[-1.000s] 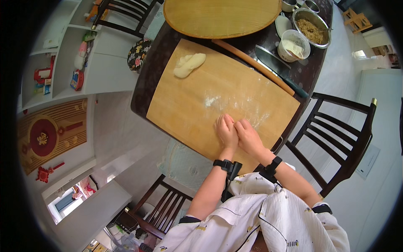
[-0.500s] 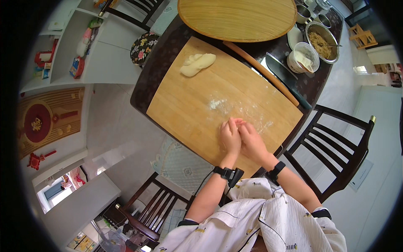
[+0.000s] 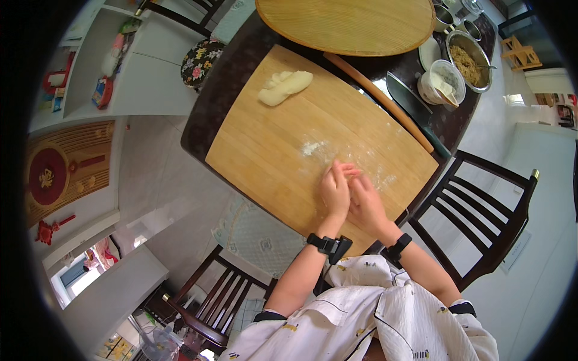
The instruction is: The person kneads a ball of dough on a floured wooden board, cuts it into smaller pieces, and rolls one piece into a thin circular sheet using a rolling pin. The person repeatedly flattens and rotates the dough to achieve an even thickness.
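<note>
My left hand (image 3: 335, 191) and my right hand (image 3: 367, 201) meet palm to palm, fingers mostly stretched, above the near part of a wooden board (image 3: 259, 144). The right hand is a little smeared by motion. Nothing shows between the palms, though their inner sides are partly hidden. Just beyond the fingers lies a patch of white flour (image 3: 313, 148), with thinner dusting to its right. A pale, folded lump of dough (image 3: 284, 88) rests at the board's far left, apart from both hands.
A rolling pin (image 3: 380, 101) lies along the board's far right edge, beside a broad knife (image 3: 409, 105). Behind them are a tub of white powder (image 3: 441, 84), a metal bowl of filling (image 3: 468, 62) and a round woven tray (image 3: 346, 27). Chairs (image 3: 475, 219) flank the table.
My hands have parted slightly and the fingers have straightened upward from a tighter clasp. The view has shifted a little; the dough, flour and tools keep their places.
</note>
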The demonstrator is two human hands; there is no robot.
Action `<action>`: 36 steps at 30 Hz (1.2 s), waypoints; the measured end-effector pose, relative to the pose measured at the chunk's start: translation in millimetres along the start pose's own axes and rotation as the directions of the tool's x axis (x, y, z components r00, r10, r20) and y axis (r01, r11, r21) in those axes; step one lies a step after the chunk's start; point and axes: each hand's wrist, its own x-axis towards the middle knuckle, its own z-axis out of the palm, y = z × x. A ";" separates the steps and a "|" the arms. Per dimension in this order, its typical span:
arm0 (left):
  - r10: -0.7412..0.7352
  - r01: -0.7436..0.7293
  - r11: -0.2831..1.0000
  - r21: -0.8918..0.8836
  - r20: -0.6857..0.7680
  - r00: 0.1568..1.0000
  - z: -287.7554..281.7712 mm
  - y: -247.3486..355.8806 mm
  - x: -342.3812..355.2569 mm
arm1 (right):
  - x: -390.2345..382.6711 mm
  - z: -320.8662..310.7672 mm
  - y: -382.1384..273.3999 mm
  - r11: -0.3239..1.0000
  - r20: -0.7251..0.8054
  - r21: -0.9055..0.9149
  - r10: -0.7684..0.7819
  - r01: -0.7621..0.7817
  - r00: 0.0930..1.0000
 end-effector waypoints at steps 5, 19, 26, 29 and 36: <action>0.655 -0.592 0.566 0.574 0.123 0.746 -6.2 -7.8 44.6 | 7.7 -1.7 4.2 0.980 -0.099 0.100 0.183 -0.173 0.978; 0.621 -0.562 0.655 0.505 0.064 0.781 -8.5 -13.9 40.4 | 6.4 0.5 7.0 0.997 -0.089 0.057 0.055 -0.050 0.995; 0.117 -0.145 0.960 0.241 0.126 0.985 4.1 35.5 49.2 | 27.3 4.4 17.7 0.891 -0.013 0.340 0.323 -0.299 0.946; 0.246 -0.249 0.929 0.275 0.044 0.968 -3.7 1.2 13.3 | 11.6 -9.3 -7.2 0.998 0.057 0.058 -0.005 0.002 0.998; 0.547 -0.519 0.743 0.423 0.064 0.835 -9.6 29.4 84.3 | 21.3 20.0 7.6 0.903 -0.057 0.335 0.303 -0.267 0.951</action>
